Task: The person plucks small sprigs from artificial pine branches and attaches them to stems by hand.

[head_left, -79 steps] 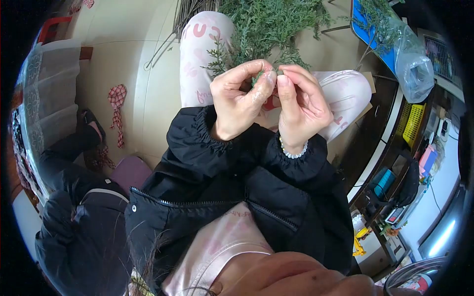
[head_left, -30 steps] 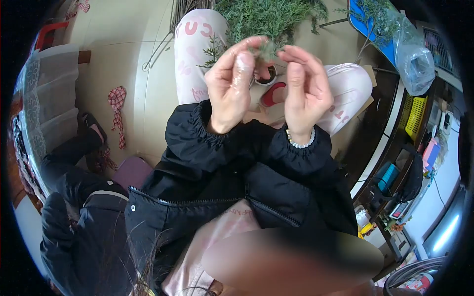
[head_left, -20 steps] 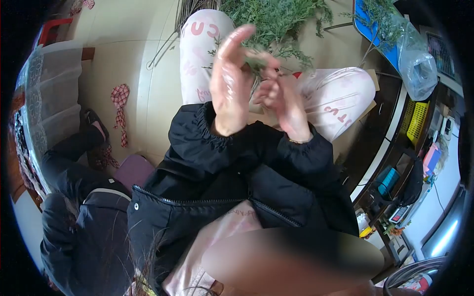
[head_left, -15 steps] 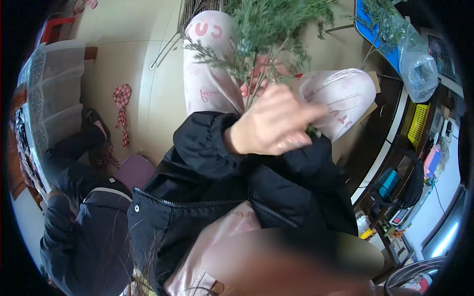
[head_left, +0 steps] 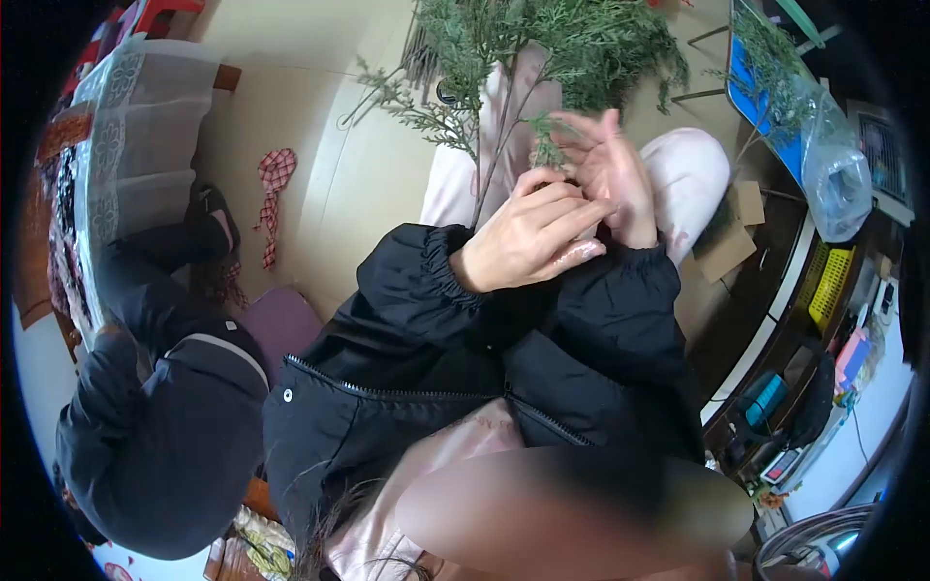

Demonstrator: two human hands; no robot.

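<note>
While we're holding right hand [head_left: 620, 174] loosely spread, left hand [head_left: 533, 230] is overlapping it in view, fingers curled; can't tell what we're pinching there, if anything. Small green sprig [head_left: 548, 147] is poking up between hands, leafy branch [head_left: 465, 77] is reaching out past left wrist. More greenery [head_left: 625, 58] is sitting beyond our knees, checked cloth [head_left: 276, 172] is lying on floor [head_left: 329, 116] to left.

The pale tiled floor [head_left: 315, 97] carries the things. Near its left edge lies a knotted red checked cloth [head_left: 275, 179], close to a person's shoe [head_left: 219, 215]. Towards the far edge are a bundle of thin dark stems [head_left: 418, 60] and a mass of green foliage [head_left: 625, 63]; brown cardboard [head_left: 728, 254] lies by the right edge
</note>
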